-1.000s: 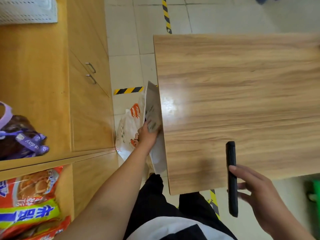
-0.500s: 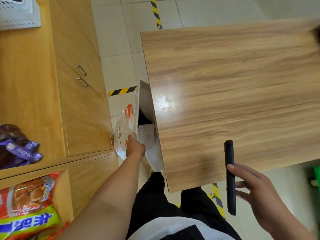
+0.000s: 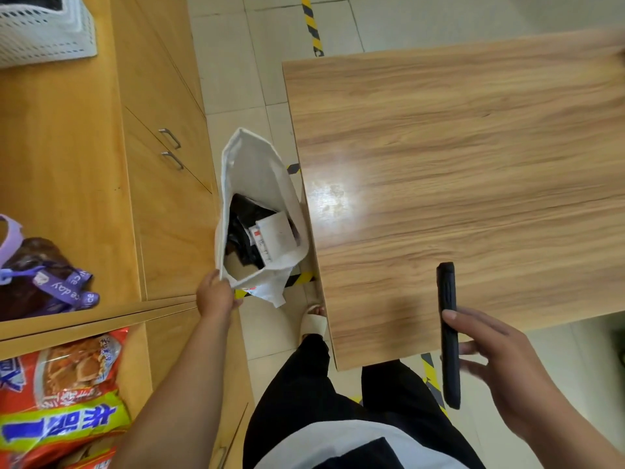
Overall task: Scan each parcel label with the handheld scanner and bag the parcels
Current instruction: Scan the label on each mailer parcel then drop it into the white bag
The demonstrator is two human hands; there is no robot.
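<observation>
A white bag [image 3: 257,170] stands open on the floor between the cabinet and the wooden table [image 3: 473,164]. Inside it lie a white labelled parcel [image 3: 275,236] and dark parcels [image 3: 241,231]. My left hand [image 3: 216,296] grips the bag's near rim, holding its mouth open. My right hand [image 3: 497,360] holds a black handheld scanner [image 3: 448,336] edge-on over the table's near corner.
A wooden cabinet [image 3: 169,204] with two metal handles stands left of the bag. On its top sit a white basket [image 3: 44,32], a purple-strapped bag [image 3: 40,279] and red snack packs [image 3: 61,394]. My sandalled foot [image 3: 314,321] is beside the bag. Striped tape marks the floor.
The white parcel my left hand held above the bag now lies inside it. The hand has moved to the bag's rim, and the bag's mouth gapes wide. The scanner hand stayed put.
</observation>
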